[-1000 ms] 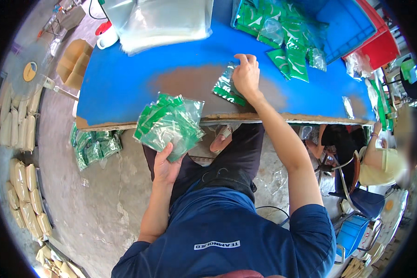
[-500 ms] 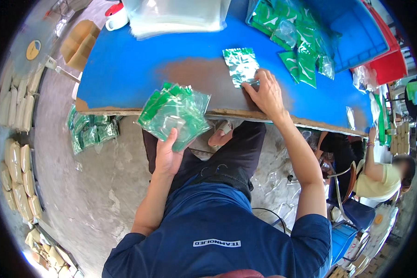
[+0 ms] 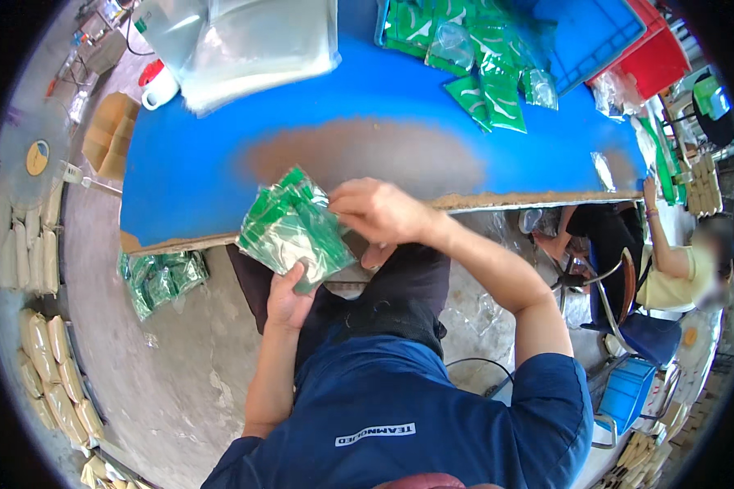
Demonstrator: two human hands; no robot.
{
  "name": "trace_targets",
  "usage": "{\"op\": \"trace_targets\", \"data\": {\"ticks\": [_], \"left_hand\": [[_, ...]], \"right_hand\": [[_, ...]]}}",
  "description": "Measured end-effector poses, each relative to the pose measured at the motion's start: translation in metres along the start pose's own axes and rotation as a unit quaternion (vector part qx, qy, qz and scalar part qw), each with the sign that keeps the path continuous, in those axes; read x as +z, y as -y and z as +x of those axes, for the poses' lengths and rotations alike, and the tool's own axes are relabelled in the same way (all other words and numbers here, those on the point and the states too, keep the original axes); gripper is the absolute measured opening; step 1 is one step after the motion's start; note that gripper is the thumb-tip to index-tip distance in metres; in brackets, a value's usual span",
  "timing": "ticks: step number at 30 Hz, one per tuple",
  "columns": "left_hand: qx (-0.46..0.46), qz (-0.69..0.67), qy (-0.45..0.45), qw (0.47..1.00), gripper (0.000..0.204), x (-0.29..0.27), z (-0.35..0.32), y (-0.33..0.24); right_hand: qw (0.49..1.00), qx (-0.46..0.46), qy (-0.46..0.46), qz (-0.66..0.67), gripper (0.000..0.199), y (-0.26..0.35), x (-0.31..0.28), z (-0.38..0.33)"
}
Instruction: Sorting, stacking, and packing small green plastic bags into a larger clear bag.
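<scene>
My left hand (image 3: 290,298) grips a fanned stack of green-and-clear plastic packets (image 3: 295,236) by its lower edge, in front of the table edge and above my lap. The uppermost packet looks shiny and silvery. At the stack's upper right corner, my right hand (image 3: 379,210) is closed, with fingertips pinched at a packet's edge; the fingers partly hide that corner. Farther off on the blue table (image 3: 196,155), more green packets (image 3: 497,81) spill from a blue crate (image 3: 595,41).
Clear plastic sheets (image 3: 261,57) lie at the far left, beside a white-and-red mug (image 3: 160,85). A red crate (image 3: 648,61) stands behind the blue one. Below the table's left end are more green packets (image 3: 163,281). A person in yellow (image 3: 669,277) sits at the right.
My right hand has moved left from the tabletop to the stack in my left hand. The packet it touched is gone from the table, and a silvery one tops the stack. The view has shifted.
</scene>
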State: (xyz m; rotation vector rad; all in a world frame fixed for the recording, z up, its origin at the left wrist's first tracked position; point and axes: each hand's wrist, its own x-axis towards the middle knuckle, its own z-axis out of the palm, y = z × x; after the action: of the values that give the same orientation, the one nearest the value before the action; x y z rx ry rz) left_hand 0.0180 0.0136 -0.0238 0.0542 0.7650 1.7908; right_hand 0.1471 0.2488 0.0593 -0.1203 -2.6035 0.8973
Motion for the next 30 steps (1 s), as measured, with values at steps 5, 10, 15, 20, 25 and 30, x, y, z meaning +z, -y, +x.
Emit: {"op": "trace_targets", "data": {"ticks": [5,10,15,20,25,30], "left_hand": [[-0.004,-0.008,0.027,1.0,0.069,0.011,-0.002,0.008],[-0.017,0.002,0.022,1.0,0.074,-0.003,-0.01,0.017],[-0.005,0.017,0.018,1.0,0.076,-0.004,-0.013,-0.005],[-0.029,0.042,0.046,0.998,0.072,-0.028,-0.002,-0.027],[-0.042,0.063,0.039,0.996,0.063,0.014,0.006,-0.018],[-0.028,0.052,0.025,0.998,0.06,0.022,-0.004,-0.005]], "right_hand": [[0.865,0.169,-0.382,-0.278,0.05,-0.165,-0.103,0.044],[0.838,0.354,-0.233,-0.345,0.088,-0.232,-0.132,0.038],[0.935,0.169,-0.168,-0.264,0.055,-0.146,-0.051,0.029],[0.987,0.001,-0.089,-0.132,0.03,-0.044,-0.022,-0.008],[0.978,0.073,0.103,0.168,0.029,-0.003,-0.019,-0.013],[0.886,0.048,-0.382,-0.257,0.043,-0.104,-0.088,-0.007]]}}
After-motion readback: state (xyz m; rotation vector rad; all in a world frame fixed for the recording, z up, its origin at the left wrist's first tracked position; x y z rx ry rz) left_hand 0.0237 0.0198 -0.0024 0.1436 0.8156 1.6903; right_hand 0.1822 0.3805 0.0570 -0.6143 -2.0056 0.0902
